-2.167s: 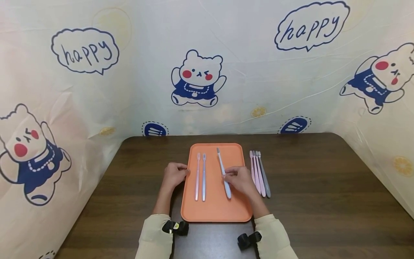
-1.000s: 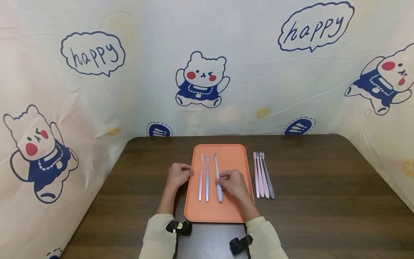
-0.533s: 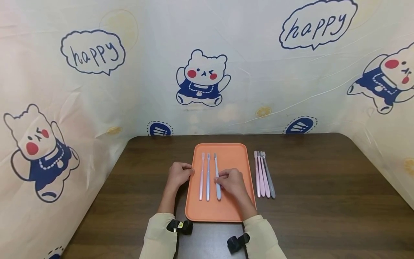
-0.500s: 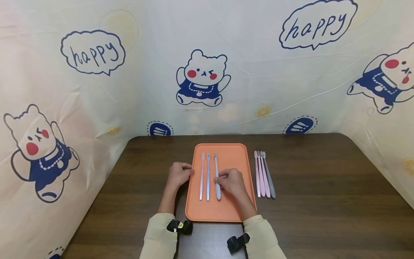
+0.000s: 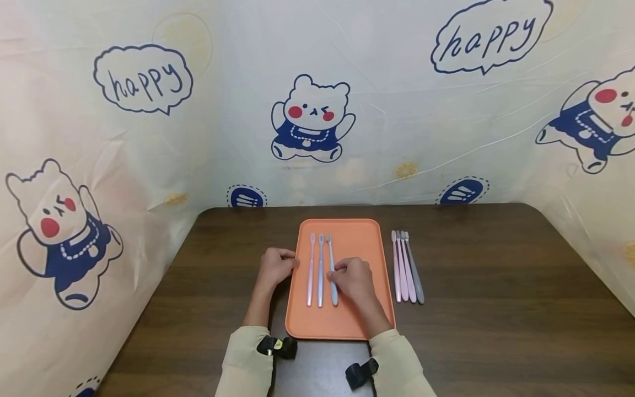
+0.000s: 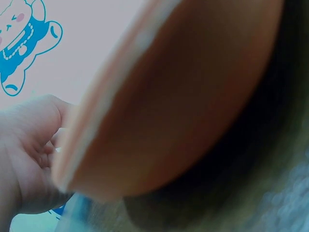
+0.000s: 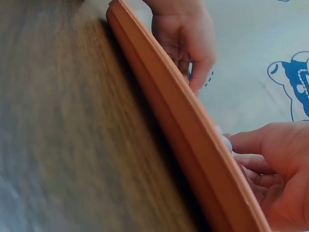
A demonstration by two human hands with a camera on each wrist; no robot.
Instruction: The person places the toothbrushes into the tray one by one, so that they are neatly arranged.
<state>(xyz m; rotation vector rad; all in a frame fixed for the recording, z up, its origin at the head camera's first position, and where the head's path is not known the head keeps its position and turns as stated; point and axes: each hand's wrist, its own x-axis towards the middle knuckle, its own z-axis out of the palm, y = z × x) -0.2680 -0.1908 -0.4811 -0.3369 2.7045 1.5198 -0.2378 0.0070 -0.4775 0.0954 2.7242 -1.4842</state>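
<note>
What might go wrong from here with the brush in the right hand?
The right hand pinches a grey-blue toothbrush close beside the middle toothbrush on the orange tray, so it might nudge that one askew. The left hand is at the tray's left edge; a push there could perhaps slide the whole tray.

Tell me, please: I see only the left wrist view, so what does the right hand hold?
Observer: The right hand pinches a light blue toothbrush.
Operator: Thank you. Which toothbrushes lie to the left of it?
Observer: A pink toothbrush and a bluish toothbrush lie there side by side on the orange tray.
Operator: And are there more outside the tray?
Observer: Yes, four toothbrushes lie on the table, to the right of the tray.
</note>
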